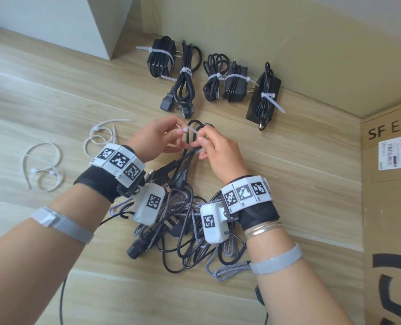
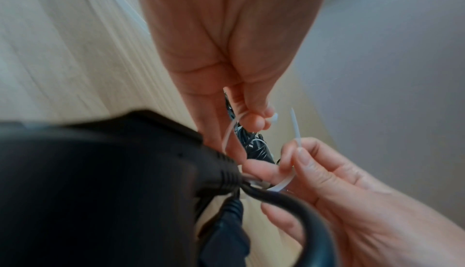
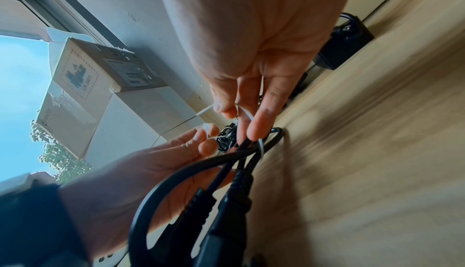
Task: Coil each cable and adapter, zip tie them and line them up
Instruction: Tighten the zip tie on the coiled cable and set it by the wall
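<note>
Black and looped, the power cable point(image 1: 191, 139) is held up between both hands, just over the wooden floor point(image 1: 54, 95) and in front of the messy pile of loose cables point(image 1: 185, 233). A white zip tie point(image 1: 193, 133) goes around the loops of this cable. The left hand point(image 1: 158, 137) pinches the head end of the zip tie between thumb and finger. The right hand point(image 1: 218, 151) pinches the thin tail end of the tie, and its other fingers curl by the cable. In the left wrist view the tail of the tie sticks up from the right hand's fingertips point(image 2: 299, 152). Far back, next to the wall point(image 1: 288, 43), five tied bundles lie side by side in a row: an adapter point(image 1: 160, 57), a thick cable point(image 1: 185, 78), a thin cable point(image 1: 213, 77), a small adapter point(image 1: 236, 85) and a long adapter point(image 1: 264, 96). Each one has a white tie around it. Spare zip ties point(image 1: 73, 156) lie on the floor to the left of the hands. A cardboard box point(image 1: 392, 207) stands on the right side
</note>
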Action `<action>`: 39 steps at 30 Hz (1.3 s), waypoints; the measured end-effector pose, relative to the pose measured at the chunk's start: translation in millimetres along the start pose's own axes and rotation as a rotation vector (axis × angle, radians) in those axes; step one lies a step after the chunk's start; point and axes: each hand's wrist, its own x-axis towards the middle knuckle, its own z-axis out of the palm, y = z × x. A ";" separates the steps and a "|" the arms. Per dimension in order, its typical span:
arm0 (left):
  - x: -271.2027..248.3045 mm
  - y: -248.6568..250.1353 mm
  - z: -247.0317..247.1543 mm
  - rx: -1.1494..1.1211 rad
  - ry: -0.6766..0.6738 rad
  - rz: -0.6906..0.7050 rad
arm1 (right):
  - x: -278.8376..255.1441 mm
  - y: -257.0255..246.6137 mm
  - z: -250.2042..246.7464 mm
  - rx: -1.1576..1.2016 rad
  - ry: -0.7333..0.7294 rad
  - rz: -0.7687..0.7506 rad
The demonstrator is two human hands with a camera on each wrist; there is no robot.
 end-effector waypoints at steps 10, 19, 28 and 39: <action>-3.2 1.9 1.3 -0.043 0.000 0.040 | 1.2 2.2 2.8 -0.067 0.000 0.012; -5.0 3.8 0.6 -0.038 -0.011 0.022 | 1.0 0.3 3.0 -0.087 -0.008 0.018; -4.2 6.5 3.9 0.034 -0.002 0.036 | 1.9 -7.2 4.9 -0.060 -0.050 0.039; -5.0 12.2 6.8 0.146 -0.007 0.017 | 5.5 -9.8 2.0 -0.288 -0.095 -0.086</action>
